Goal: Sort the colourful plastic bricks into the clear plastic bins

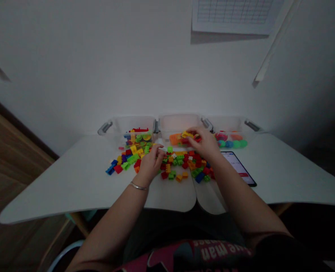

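My right hand [203, 142] is at the front of the middle clear plastic box, its fingers closed around a yellow toy brick [187, 134]. Red shows beside those fingers; whether it is held too I cannot tell. Orange pieces [175, 139] lie in that box, just left of the hand. My left hand [152, 161], with a silver bangle [138, 186] at the wrist, hovers over the loose bricks. Its fingers are bent and slightly apart, and nothing shows between them. Around and under both hands spreads a pile of toy building bricks [178, 160] in red, green, yellow, orange and blue.
Against the wall stand the left box [118, 126], full of mixed bricks, the middle box [180, 120], and the right box [226, 122] with round colored pieces. A phone [242, 172] lies by my right forearm. The white table [79, 181] has a notched front edge.
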`<state>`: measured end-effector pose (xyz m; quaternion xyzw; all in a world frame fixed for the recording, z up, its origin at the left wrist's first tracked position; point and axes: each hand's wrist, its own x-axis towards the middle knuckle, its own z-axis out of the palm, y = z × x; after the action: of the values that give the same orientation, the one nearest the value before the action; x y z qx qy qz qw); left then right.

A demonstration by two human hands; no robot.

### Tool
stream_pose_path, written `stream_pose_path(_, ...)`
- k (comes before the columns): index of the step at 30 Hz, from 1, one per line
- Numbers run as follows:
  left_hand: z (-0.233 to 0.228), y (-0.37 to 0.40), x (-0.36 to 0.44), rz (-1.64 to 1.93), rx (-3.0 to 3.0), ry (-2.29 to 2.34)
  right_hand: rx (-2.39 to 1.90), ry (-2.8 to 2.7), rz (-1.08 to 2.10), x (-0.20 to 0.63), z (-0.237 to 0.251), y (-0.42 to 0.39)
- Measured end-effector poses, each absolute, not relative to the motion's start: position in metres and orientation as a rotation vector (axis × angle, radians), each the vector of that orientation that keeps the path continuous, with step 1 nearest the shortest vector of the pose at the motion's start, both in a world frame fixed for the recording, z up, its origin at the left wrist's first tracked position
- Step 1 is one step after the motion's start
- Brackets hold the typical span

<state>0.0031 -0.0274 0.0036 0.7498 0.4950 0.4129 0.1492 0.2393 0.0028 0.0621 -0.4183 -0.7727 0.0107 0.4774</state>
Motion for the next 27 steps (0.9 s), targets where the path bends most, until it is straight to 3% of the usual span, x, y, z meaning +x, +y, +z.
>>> stream_pose_path(7,0.007,-0.027,-0.002,1.237,2.189,1.581,-1.188,-1.743,-0.222,0.256,0.089,0.042)
stream_pose_path(13,0.006,-0.021,-0.002,1.176,2.307,1.606,-1.571,-1.904,0.01,0.256,0.083,0.062)
stream_pose_path(17,0.004,-0.019,0.0,1.122,2.378,1.598,-1.757,-2.036,-0.14,0.253,0.081,0.054)
stream_pose_path(22,0.001,-0.017,0.001,1.033,2.502,1.508,-1.777,-2.098,-0.346,0.25,0.079,0.046)
stream_pose_path(27,0.002,-0.019,0.001,1.047,2.524,1.481,-1.666,-2.068,-0.248,0.254,0.078,0.052)
